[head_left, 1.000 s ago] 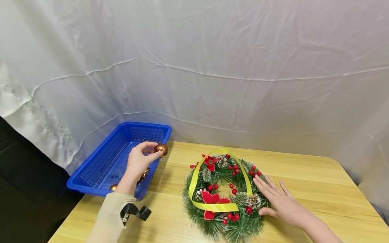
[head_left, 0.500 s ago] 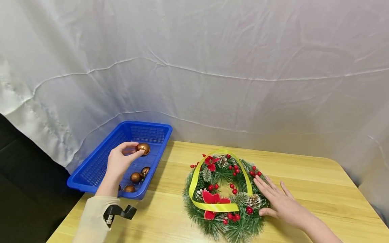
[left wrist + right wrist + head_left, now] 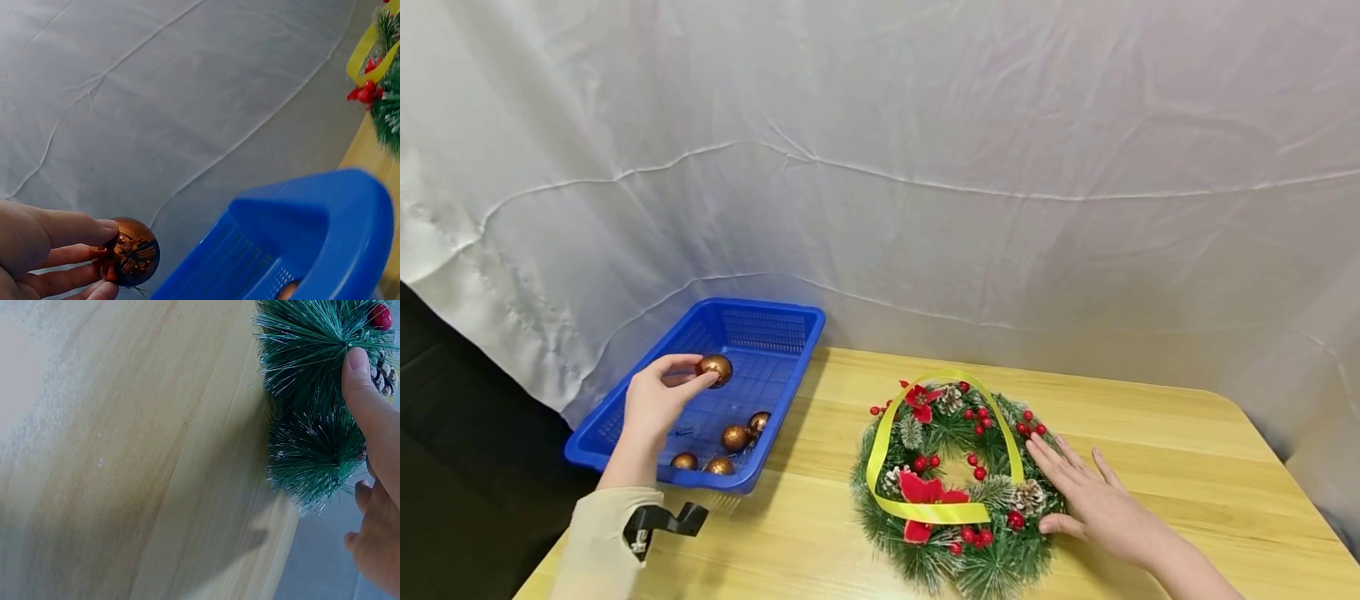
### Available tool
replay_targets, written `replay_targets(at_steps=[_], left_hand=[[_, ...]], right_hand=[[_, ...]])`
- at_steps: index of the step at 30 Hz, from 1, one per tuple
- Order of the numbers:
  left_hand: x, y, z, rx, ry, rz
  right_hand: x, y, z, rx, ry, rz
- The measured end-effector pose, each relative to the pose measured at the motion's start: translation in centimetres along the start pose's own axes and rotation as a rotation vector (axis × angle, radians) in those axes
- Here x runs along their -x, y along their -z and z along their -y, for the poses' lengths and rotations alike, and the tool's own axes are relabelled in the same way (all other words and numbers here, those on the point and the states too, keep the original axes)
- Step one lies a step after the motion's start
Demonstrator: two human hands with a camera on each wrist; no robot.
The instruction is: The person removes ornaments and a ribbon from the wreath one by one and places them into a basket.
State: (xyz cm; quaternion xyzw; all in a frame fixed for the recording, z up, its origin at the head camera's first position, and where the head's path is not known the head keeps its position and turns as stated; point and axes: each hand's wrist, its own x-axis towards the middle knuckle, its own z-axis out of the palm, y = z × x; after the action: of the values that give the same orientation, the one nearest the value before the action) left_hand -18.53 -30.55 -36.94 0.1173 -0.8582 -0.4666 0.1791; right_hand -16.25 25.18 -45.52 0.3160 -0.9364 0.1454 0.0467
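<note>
Over the blue basket point(image 3: 647, 392), left hand point(image 3: 651, 404) pinches a copper bauble point(image 3: 714, 369) — right hand point(image 3: 1093, 500) apparently flat on wreath point(image 3: 951, 479).

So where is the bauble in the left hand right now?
In the head view, at the left: the bauble is pinched in the left hand above the blue basket, over its far half.

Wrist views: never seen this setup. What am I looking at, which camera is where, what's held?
No machine: a person with three cameras, one on the head and one on each wrist. The head view shows a wooden table bearing a blue basket and a wreath. The left hand pinches a copper bauble above the basket, where four more baubles lie; the left wrist view shows it close up. The right hand rests flat on the wreath's edge; the right wrist view shows fingers on needles.
</note>
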Motion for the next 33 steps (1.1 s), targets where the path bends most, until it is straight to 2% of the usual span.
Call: replay_targets(at_steps=[9,19,26,33], left_hand=[[-0.1,1.1,1.5,-0.029,0.049,0.002],[-0.5,1.2,3.9,-0.094,0.053,0.07],[-0.6,1.2,4.3,-0.095,0.048,0.102],[-0.8,1.0,5.0,-0.117,0.058,0.092]], right_hand=[[0.1,-0.1,-0.1,0.013,0.011,-0.015],[0.0,-0.2,-0.1,0.017,0.01,-0.016],[0.1,-0.1,-0.1,0.012,0.011,-0.017],[0.1,-0.1,-0.1,0.001,0.007,-0.015]])
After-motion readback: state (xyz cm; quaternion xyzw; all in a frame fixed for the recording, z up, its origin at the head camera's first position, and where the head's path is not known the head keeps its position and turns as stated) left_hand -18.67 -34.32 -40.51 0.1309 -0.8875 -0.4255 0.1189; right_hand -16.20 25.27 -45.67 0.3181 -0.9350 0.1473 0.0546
